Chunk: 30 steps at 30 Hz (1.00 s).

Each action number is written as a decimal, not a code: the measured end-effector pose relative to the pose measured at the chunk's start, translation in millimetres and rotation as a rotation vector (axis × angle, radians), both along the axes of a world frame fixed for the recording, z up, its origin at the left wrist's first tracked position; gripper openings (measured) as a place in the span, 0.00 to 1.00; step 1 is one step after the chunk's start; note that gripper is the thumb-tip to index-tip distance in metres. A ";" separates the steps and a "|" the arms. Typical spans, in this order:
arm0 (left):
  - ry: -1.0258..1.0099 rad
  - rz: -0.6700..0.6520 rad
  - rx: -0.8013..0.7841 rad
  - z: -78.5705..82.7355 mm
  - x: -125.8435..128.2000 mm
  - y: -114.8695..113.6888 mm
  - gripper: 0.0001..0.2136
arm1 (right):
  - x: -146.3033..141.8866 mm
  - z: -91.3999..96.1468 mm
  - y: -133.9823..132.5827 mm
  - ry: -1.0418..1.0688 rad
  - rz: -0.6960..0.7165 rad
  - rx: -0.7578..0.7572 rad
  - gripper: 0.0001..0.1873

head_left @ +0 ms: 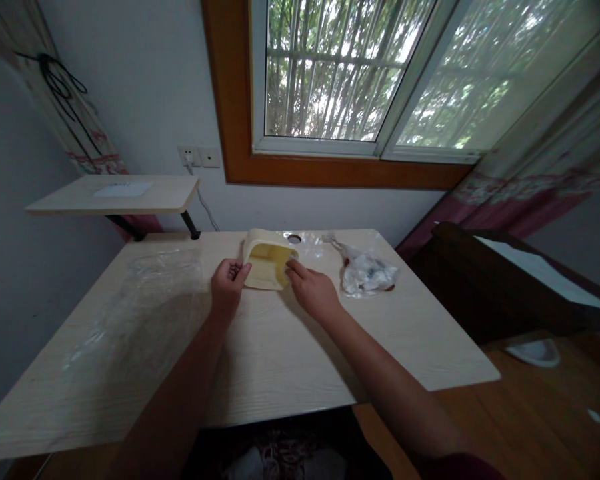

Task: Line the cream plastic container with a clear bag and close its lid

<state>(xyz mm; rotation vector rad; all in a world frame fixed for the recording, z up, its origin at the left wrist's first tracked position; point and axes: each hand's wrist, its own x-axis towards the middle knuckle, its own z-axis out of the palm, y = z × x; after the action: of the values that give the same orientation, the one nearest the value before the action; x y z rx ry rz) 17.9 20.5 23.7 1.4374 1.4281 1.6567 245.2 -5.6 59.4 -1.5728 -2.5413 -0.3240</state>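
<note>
A cream-coloured plastic container (267, 270) is tilted on the desk with its open side towards me. Its inside looks yellowish. My left hand (227, 283) grips its left edge, thumb at the rim and fingers curled. At the right edge, the fingers of my right hand (313, 288) pinch the rim; a small whitish patch shows by the fingertips, too blurred to name. To the right of the container lies a knotted clear plastic bag (367, 272) with small things inside that I cannot make out. A flat clear plastic sheet or bag (145, 307) is spread on the left.
The pale wooden desk (280, 367) has a round cable hole (294, 239) at its back edge. A raised shelf (115, 193) with a paper on it stands at the back left. Behind are wall sockets (199, 157) and a window (340, 73); a dark piece of furniture (505, 287) stands right.
</note>
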 end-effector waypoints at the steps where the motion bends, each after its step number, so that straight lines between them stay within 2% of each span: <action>1: -0.033 -0.022 -0.017 0.8 0.9 -0.7 0.12 | -2.9 -0.8 -3.1 -0.005 -0.024 -0.028 0.20; 5: -0.183 -0.093 -0.081 0.5 2.9 -1.1 0.14 | -15.2 -5.2 -14.7 0.031 -0.069 -0.115 0.23; 10: -0.361 -0.175 -0.139 -4.8 2.9 2.0 0.17 | -26.8 -9.5 -22.9 0.192 -0.094 -0.170 0.27; 16: -0.402 -0.229 -0.166 -9.5 2.5 4.3 0.18 | -40.7 -9.4 -26.9 0.380 -0.080 -0.271 0.32; 25: -0.426 -0.289 -0.208 -5.3 6.5 0.0 0.19 | -53.9 -6.9 -29.2 0.558 0.150 -0.333 0.34; 27: -0.437 -0.296 -0.219 -5.6 6.4 0.3 0.19 | -50.4 -6.1 -28.4 0.541 0.143 -0.328 0.34; 30: -0.440 -0.294 -0.223 -6.9 5.5 1.2 0.20 | -41.4 -4.6 -26.4 0.468 0.054 -0.308 0.34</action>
<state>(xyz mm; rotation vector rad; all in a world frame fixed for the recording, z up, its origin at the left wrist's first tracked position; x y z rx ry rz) 23.5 21.7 16.8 1.0214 1.0583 1.4589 203.7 -32.0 54.9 -1.4496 -2.3264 0.4152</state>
